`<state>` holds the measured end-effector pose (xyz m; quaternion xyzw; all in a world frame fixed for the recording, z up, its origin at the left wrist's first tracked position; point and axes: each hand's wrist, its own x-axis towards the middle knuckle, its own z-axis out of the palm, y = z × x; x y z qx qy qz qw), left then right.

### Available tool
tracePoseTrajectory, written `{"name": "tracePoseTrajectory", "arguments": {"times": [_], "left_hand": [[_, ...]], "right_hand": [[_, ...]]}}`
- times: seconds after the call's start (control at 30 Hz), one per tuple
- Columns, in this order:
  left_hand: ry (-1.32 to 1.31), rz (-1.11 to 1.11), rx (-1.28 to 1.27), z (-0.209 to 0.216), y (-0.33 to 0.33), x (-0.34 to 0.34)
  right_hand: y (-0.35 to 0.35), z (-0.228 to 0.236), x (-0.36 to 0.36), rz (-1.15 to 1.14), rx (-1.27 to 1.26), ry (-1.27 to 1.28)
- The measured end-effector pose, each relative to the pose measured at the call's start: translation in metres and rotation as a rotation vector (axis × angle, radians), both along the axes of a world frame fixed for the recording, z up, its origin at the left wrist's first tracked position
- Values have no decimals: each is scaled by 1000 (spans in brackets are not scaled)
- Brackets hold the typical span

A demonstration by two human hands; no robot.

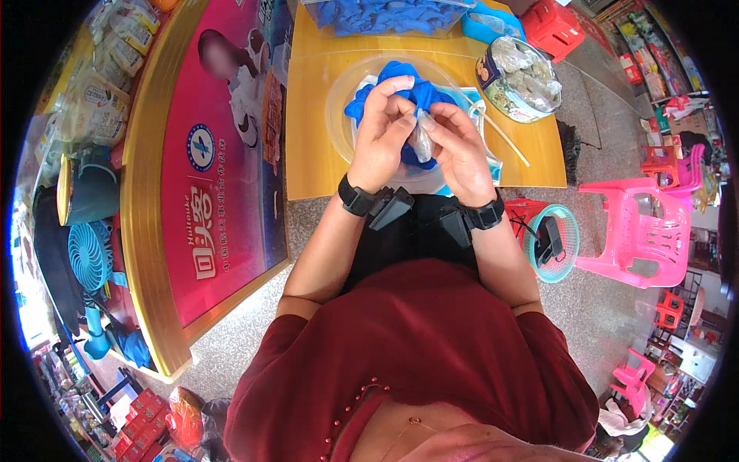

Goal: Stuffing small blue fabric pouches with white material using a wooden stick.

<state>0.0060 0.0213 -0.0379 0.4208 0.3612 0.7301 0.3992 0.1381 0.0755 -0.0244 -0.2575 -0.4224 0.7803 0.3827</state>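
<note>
Both of my hands meet over a wide translucent plastic basin (336, 115) on a yellow wooden table. My left hand (382, 137) is closed, its thumb and fingers pinching gathered blue fabric (395, 74). Close beside it, my right hand (462, 154) pinches the same bunch, with its thumb against a small clear-greyish packet (421, 144) that hangs at the fabric. Whether the packet is inside or only touching the fabric, I cannot tell. More blue fabric and a light-blue-and-white piece lie in the basin under my hands.
A round tin (523, 114) of greyish packets stands right of the basin, near a thin wooden stick (506, 140). Behind are a clear tub (443, 29) of blue pieces and a red container (552, 32). A pink chair (654, 231) and teal basket (568, 266) stand right; a gold-edged counter (142, 192) is left.
</note>
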Motion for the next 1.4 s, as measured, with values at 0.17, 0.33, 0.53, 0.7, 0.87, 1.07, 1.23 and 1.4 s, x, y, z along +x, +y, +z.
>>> {"name": "tracePoseTrajectory", "arguments": {"times": [0.17,0.33,0.53,0.7,0.87,1.07,1.23,1.4], "left_hand": [[69,5,-18,-1,-1,0],[520,248,44,-5,4,17],[333,220,-49,-7,2,17],[121,135,41,-7,5,7],[-67,-61,89,-4,3,7],[-83,-66,-67,-2,1,5],[-17,-45,-168,4,-1,6],[57,33,-161,-2,-1,2]], "right_hand": [[12,-7,4,75,-71,-85],[15,-18,-3,-231,307,-333],[-4,1,-7,-337,344,-139],[-5,3,-1,-206,332,-22],[0,7,-3,-236,244,-76],[8,10,4,-107,212,-250],[15,8,10,5,167,-221],[18,13,15,133,94,-210]]}}
